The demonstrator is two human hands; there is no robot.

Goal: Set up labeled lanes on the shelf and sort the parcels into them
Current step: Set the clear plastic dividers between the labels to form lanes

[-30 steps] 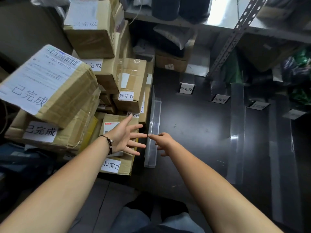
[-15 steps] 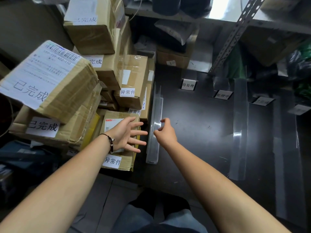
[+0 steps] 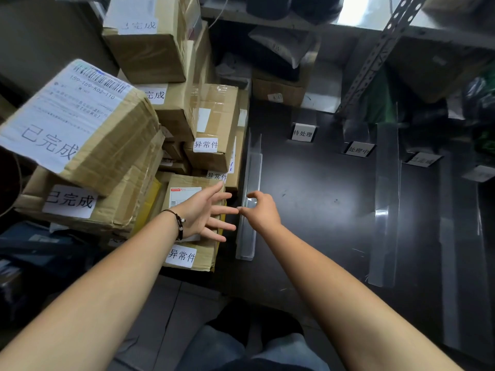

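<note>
A clear plastic divider (image 3: 249,210) stands on the dark shelf (image 3: 316,210) beside a stack of cardboard parcels (image 3: 166,135) with white labels. My right hand (image 3: 261,212) pinches the divider's upright wall between thumb and fingers. My left hand (image 3: 206,212) hovers with fingers spread over the lowest parcel (image 3: 187,253), its fingertips close to the divider. Two more clear dividers (image 3: 384,199) (image 3: 450,263) lie to the right. Small lane label cards (image 3: 303,133) (image 3: 359,149) (image 3: 422,159) stand at the back of the shelf.
Parcels lean out at the left, the top-left one (image 3: 77,124) tilted towards me. A perforated metal upright (image 3: 375,57) rises at the back. Dark bags (image 3: 479,108) and more boxes (image 3: 278,87) sit behind the lanes. My legs are below the shelf's front edge.
My right hand moved forward from the shelf and took hold of the left divider. My left hand stayed over the lowest parcel with fingers spread.
</note>
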